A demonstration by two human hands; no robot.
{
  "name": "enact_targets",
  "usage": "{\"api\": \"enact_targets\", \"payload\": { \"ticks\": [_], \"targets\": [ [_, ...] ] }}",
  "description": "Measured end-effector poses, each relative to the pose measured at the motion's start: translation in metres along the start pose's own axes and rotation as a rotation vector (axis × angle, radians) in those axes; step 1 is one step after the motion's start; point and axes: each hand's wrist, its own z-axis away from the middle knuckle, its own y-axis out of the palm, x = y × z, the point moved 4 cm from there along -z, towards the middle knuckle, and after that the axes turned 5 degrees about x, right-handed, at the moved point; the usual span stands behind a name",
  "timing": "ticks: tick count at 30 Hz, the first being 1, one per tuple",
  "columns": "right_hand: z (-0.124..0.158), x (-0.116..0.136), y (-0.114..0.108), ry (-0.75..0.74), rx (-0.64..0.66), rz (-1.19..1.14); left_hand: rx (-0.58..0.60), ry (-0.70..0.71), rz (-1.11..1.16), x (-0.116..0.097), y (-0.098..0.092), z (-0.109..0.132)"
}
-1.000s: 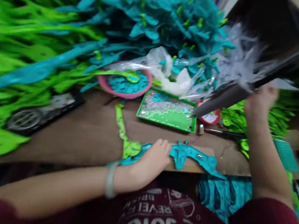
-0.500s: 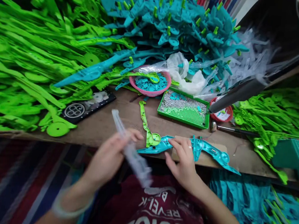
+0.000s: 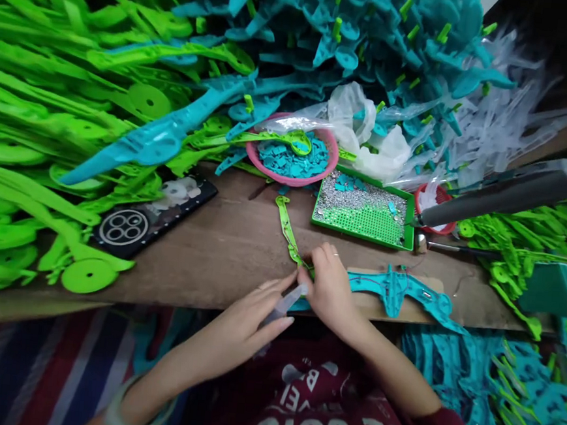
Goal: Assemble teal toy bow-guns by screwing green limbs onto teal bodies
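Note:
My left hand (image 3: 250,318) is closed around a translucent plastic piece (image 3: 286,303), whose tapered end points up toward my right fingers. Held down by my right hand (image 3: 330,288), with its fingertips pressed together, is the lower end of a slim green plastic part (image 3: 288,231). The fingertips of both hands meet at that joint and cover it. Under and beside my right hand lies a long blue plastic bow-shaped part (image 3: 394,290) along the table's front edge; its left half is mostly hidden by my hands.
Behind are a pink basket (image 3: 333,170) of blue bits and a green tray (image 3: 360,233) of small metal pieces. A dark power tool (image 3: 501,193) slants in from the right beside a red basket (image 3: 446,230). A phone (image 3: 158,216) lies left, near heaped green parts (image 3: 40,121).
My left hand has brought the translucent piece right and down to the joint, its angle reversed. My right hand has shifted left from the blue part onto the green part's lower end.

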Motion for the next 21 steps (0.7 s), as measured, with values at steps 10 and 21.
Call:
{"api": "enact_targets", "payload": {
  "ticks": [10,21],
  "targets": [
    [-0.002,-0.005,-0.003,-0.031,0.136,0.012,-0.106,0.111,-0.147,-0.003,-0.009,-0.009],
    [0.011,0.004,-0.007,-0.002,-0.010,0.370,-0.546,-0.388,-0.443,0.017,-0.092,-0.011]
  ]
}}
